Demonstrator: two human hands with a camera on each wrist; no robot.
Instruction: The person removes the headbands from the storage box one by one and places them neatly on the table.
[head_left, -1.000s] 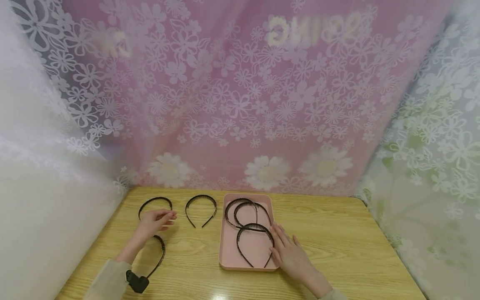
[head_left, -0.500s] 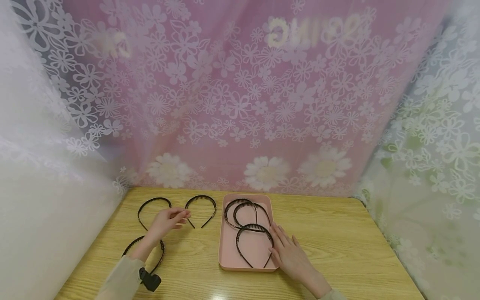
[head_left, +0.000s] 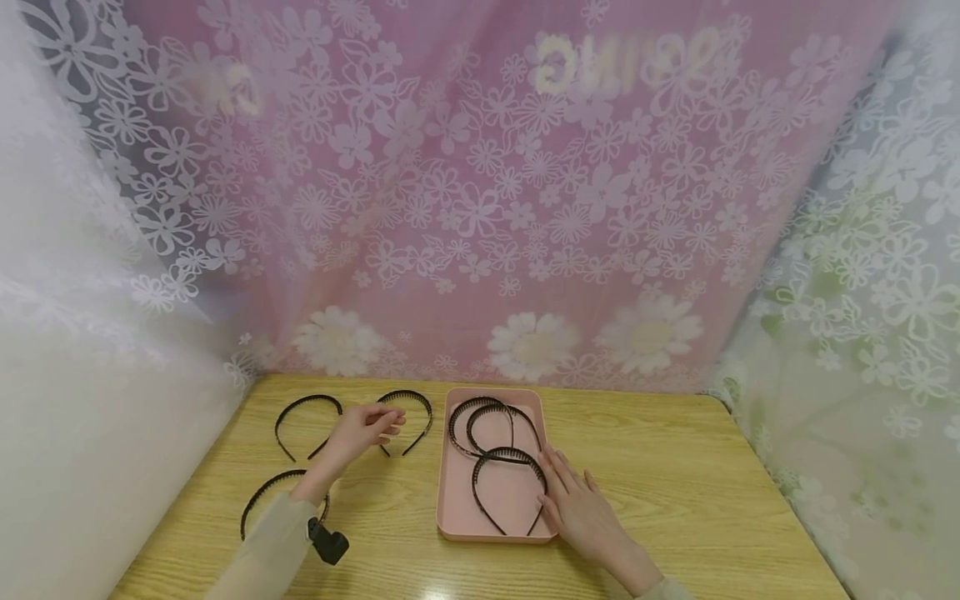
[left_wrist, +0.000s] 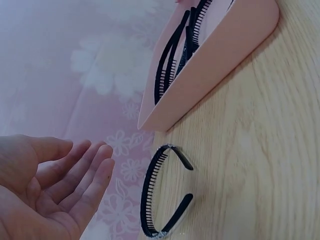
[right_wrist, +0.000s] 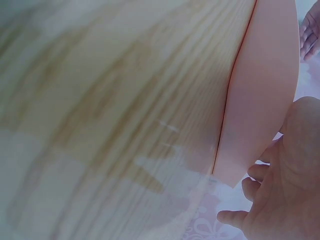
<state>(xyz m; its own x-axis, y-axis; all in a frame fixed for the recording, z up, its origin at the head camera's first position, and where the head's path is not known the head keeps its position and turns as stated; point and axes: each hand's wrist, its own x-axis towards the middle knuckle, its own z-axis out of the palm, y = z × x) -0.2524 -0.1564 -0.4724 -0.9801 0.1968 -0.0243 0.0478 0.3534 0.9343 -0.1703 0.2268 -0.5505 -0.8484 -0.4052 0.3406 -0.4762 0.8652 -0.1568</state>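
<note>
My left hand (head_left: 377,427) hovers with relaxed, straight fingers over the left leg of a black toothed headband (head_left: 417,402) at the back of the wooden table (head_left: 675,483). In the left wrist view the open left hand (left_wrist: 60,190) holds nothing, with that headband (left_wrist: 150,200) just beyond it. A second headband (head_left: 300,404) lies to its left and a third headband (head_left: 258,493) sits partly under my sleeve. My right hand (head_left: 577,500) lies flat against the right rim of a pink tray (head_left: 453,500) that holds three headbands (head_left: 498,457).
Floral lace curtains (head_left: 480,208) close off the back and both sides of the table. A black wrist camera (head_left: 328,543) sits on my left forearm. In the right wrist view only the pink tray wall (right_wrist: 260,100) and wood grain show clearly.
My left hand has moved right, from the far-left headband across to the middle one. The right hand and tray have stayed put.
</note>
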